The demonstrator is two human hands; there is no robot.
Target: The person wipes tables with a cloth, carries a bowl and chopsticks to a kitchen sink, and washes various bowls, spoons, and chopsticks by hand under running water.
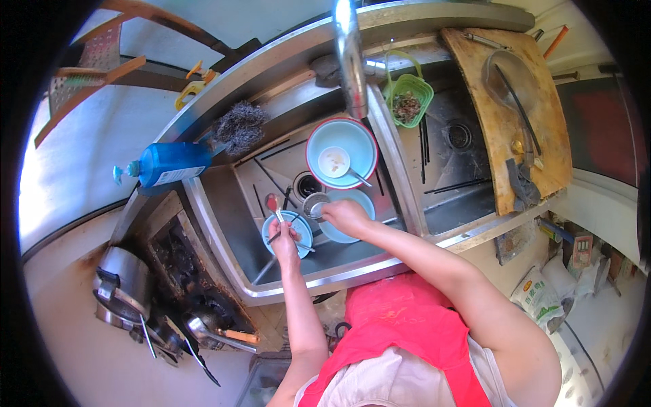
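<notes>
My left hand (286, 238) grips a spoon (273, 203) with a reddish bowl, above a light blue bowl (306, 237) in the left sink basin. Thin utensils cross that bowl near my fingers. Pinched in my right hand (347, 217) is a small round greyish utensil (312, 206); its exact kind is unclear. Another pale blue bowl (364, 203) lies partly hidden below that hand. Farther back, a red-rimmed blue basin (325, 133) holds a white ladle (334, 162) with bits of residue in it. Dark chopsticks (272, 175) are scattered around the drain (308, 186).
A metal faucet (350, 61) hangs over the basins. On the right are a green strainer basket (409, 99) with food scraps and a wooden board (549, 117). A blue pump bottle (173, 164) and steel wool (240, 127) sit left; a gas stove (185, 254) adjoins the sink.
</notes>
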